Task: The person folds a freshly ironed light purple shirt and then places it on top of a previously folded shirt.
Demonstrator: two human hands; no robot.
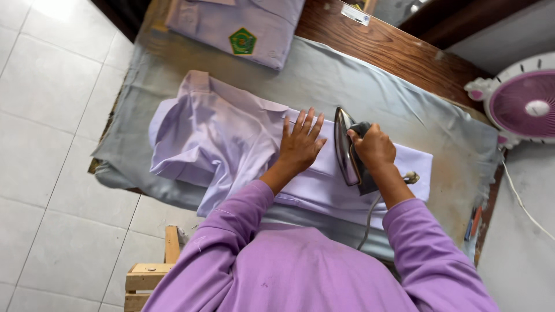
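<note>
A pale lilac shirt (219,138) lies spread on a grey cloth (358,81) that covers a wooden table. My left hand (300,141) rests flat on the shirt with its fingers spread, pressing the fabric down. Just to its right, my right hand (374,147) grips the dark handle of an electric iron (345,147), which is tipped on its side so that its shiny soleplate faces my left hand. The iron's cord (370,216) trails back toward my body. Both my arms wear purple sleeves.
A second folded lilac shirt with a green badge (243,41) lies at the table's far end. A white and pink fan (523,101) stands at the right. A wooden crate (151,277) sits on the white tiled floor by my left side. Bare wood (393,49) shows at the back.
</note>
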